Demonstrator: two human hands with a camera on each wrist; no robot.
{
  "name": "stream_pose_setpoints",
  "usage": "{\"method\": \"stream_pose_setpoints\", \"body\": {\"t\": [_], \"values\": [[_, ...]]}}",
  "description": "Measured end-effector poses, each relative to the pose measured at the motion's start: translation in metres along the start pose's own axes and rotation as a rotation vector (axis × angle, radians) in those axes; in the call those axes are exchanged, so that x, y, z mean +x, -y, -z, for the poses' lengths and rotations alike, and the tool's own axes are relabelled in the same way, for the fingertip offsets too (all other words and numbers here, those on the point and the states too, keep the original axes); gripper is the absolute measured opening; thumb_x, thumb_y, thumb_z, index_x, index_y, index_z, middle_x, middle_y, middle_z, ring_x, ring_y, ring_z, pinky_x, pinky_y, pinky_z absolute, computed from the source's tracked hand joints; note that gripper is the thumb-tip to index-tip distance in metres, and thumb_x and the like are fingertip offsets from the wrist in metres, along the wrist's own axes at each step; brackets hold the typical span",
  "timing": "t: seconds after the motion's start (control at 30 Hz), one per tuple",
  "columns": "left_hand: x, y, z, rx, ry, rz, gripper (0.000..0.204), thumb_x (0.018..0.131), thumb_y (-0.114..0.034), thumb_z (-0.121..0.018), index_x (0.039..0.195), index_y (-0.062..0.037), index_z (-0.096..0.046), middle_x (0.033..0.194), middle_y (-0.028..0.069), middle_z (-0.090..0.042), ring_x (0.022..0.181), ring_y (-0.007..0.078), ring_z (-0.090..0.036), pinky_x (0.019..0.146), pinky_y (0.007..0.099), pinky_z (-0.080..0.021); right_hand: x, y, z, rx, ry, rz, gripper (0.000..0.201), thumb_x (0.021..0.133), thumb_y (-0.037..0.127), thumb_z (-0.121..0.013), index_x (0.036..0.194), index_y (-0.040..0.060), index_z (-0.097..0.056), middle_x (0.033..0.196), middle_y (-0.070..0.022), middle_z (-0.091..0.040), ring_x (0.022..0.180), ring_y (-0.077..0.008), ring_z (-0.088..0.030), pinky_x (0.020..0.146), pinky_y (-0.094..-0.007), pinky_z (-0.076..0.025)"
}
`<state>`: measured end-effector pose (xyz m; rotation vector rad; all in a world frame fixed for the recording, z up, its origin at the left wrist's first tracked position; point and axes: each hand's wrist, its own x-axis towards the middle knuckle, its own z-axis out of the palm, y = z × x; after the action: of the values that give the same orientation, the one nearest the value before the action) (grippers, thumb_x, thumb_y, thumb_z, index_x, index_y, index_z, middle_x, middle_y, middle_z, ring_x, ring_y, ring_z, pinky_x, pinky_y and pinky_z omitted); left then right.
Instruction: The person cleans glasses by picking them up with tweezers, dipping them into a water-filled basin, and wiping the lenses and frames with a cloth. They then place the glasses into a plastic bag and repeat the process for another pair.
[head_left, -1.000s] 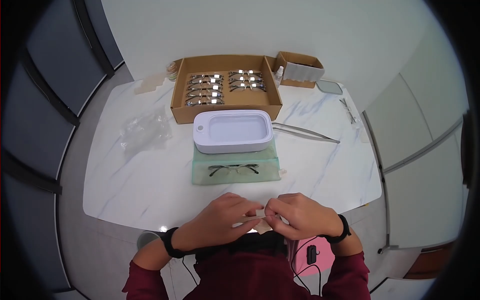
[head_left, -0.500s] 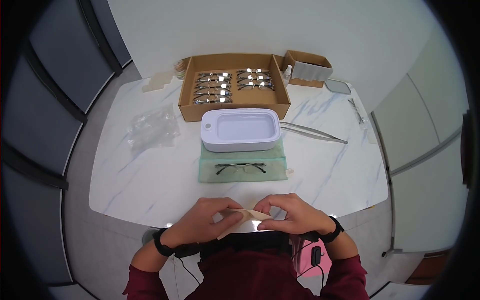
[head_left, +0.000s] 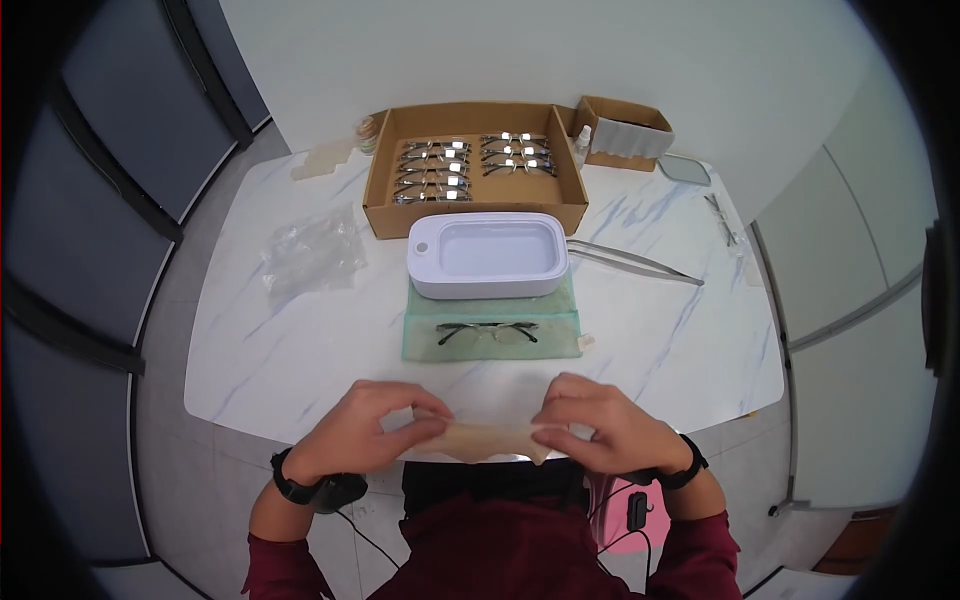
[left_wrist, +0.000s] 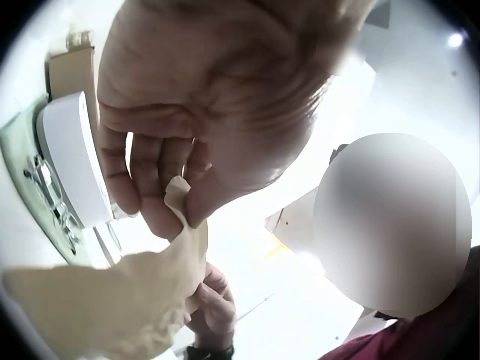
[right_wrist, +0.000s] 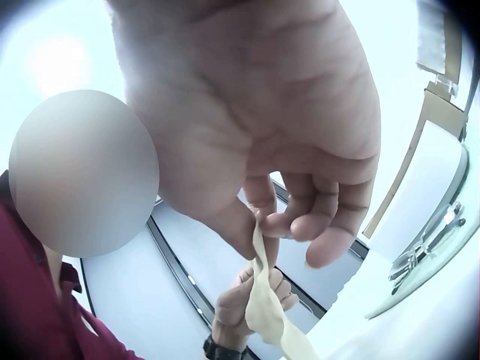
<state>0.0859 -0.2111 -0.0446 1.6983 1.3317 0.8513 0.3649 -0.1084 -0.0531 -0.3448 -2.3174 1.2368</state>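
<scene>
A thin beige cloth is stretched between my two hands at the table's front edge. My left hand pinches one end between thumb and fingers, and my right hand pinches the other end. In the left wrist view the cloth hangs down from the fingertips with a wavy edge. From the right wrist it appears as a narrow twisted strip. Beyond the hands, a pair of glasses lies on a green cloth, in front of a white ultrasonic cleaner.
Behind the cleaner stands a cardboard box with several pairs of glasses. Long tweezers lie to its right, a crumpled plastic bag to the left. A small box, a spray bottle and a mirror stand at the back right.
The hands have moved apart, from close together around the bunched beige cloth to holding it spread between them. The whole scene has shifted slightly right in the head view.
</scene>
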Motion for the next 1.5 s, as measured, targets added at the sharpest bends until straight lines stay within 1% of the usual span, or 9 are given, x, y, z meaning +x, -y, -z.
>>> {"method": "stream_pose_setpoints", "body": {"t": [0.1, 0.23, 0.43, 0.53, 0.6, 0.8, 0.9, 1.2, 1.5], "values": [[0.028, 0.020, 0.001, 0.191, -0.147, -0.044, 0.012, 0.084, -0.005, -0.070, 0.095, -0.0009, -0.072, 0.080, 0.0101, -0.070, 0.074, 0.0213, -0.065, 0.070, 0.0299, -0.051, 0.017, -0.023, 0.003, -0.200, -0.085, -0.190, 0.011, 0.090, 0.010, -0.066, 0.090, -0.0004, -0.066, 0.080, -0.0147, -0.057, 0.073, -0.0335, -0.058, 0.067, -0.0410, -0.048], [0.063, 0.054, -0.001, 0.361, -0.257, -0.108, 0.013, 0.085, -0.008, -0.070, 0.095, -0.0007, -0.072, 0.079, 0.0103, -0.069, 0.073, 0.0233, -0.062, 0.070, 0.0322, -0.050, 0.038, -0.075, -0.006, -0.422, -0.277, -0.116, 0.013, 0.090, 0.011, -0.068, 0.086, -0.0014, -0.065, 0.077, -0.0131, -0.057, 0.066, -0.0284, -0.057, 0.061, -0.0383, -0.047], [0.084, 0.066, -0.009, 0.497, -0.387, -0.121, 0.015, 0.086, -0.011, -0.069, 0.097, -0.0009, -0.071, 0.080, 0.0111, -0.068, 0.075, 0.0264, -0.064, 0.067, 0.0356, -0.052, 0.050, -0.093, -0.006, -0.595, -0.313, -0.200, 0.012, 0.088, 0.011, -0.066, 0.084, -0.0005, -0.066, 0.083, -0.0162, -0.061, 0.076, -0.0366, -0.063, 0.064, -0.0447, -0.052], [0.089, 0.064, -0.016, 0.618, -0.473, -0.190, 0.015, 0.084, -0.009, -0.070, 0.098, -0.0025, -0.070, 0.084, 0.0111, -0.068, 0.077, 0.0280, -0.064, 0.067, 0.0368, -0.053, 0.050, -0.093, -0.008, -0.629, -0.305, -0.201, 0.011, 0.088, 0.011, -0.066, 0.089, -0.0001, -0.065, 0.085, -0.0157, -0.061, 0.077, -0.0354, -0.064, 0.063, -0.0447, -0.053], [0.091, 0.060, -0.021, 0.795, -0.680, -0.402, 0.016, 0.082, -0.008, -0.071, 0.098, -0.0038, -0.068, 0.089, 0.0096, -0.066, 0.076, 0.0280, -0.064, 0.066, 0.0370, -0.054, 0.050, -0.084, -0.014, -0.792, -0.446, -0.188, 0.015, 0.086, 0.011, -0.067, 0.096, 0.0003, -0.063, 0.091, -0.0142, -0.061, 0.082, -0.0320, -0.064, 0.064, -0.0433, -0.053], [0.082, 0.073, -0.033, 0.751, -0.374, -0.363, 0.020, 0.078, -0.010, -0.074, 0.096, -0.0048, -0.068, 0.087, 0.0057, -0.063, 0.087, 0.0252, -0.060, 0.075, 0.0371, -0.050, 0.048, -0.084, -0.023, -0.849, -0.229, 0.133, 0.019, 0.078, 0.007, -0.068, 0.096, 0.0011, -0.061, 0.090, -0.0105, -0.057, 0.088, -0.0281, -0.057, 0.077, -0.0370, -0.050], [0.081, 0.082, -0.038, 0.776, -0.288, -0.331, 0.021, 0.076, -0.012, -0.075, 0.096, -0.0061, -0.068, 0.087, 0.0047, -0.063, 0.093, 0.0243, -0.058, 0.082, 0.0366, -0.045, 0.046, -0.095, -0.025, -0.886, -0.114, 0.069, 0.025, 0.076, 0.005, -0.070, 0.100, 0.0014, -0.064, 0.092, -0.0097, -0.060, 0.090, -0.0269, -0.055, 0.083, -0.0351, -0.049], [0.071, 0.084, -0.048, 0.907, -0.253, -0.384, 0.014, 0.077, -0.012, -0.074, 0.088, -0.0079, -0.067, 0.086, 0.0015, -0.064, 0.096, 0.0215, -0.056, 0.087, 0.0371, -0.040, 0.038, -0.090, -0.028, -0.883, -0.096, 0.159, 0.015, 0.072, 0.005, -0.060, 0.087, 0.0015, -0.061, 0.079, -0.0088, -0.056, 0.083, -0.0260, -0.053, 0.074, -0.0350, -0.045], [0.052, 0.020, -0.024, 0.855, -0.315, -0.413, 0.009, 0.081, -0.011, -0.070, 0.086, -0.0089, -0.063, 0.084, 0.0005, -0.061, 0.100, 0.0211, -0.054, 0.088, 0.0421, -0.035, 0.041, -0.031, 0.001, -0.936, -0.047, 0.263, 0.014, 0.077, 0.012, -0.066, 0.087, 0.0043, -0.060, 0.081, -0.0053, -0.057, 0.088, -0.0229, -0.052, 0.075, -0.0346, -0.042]]}}
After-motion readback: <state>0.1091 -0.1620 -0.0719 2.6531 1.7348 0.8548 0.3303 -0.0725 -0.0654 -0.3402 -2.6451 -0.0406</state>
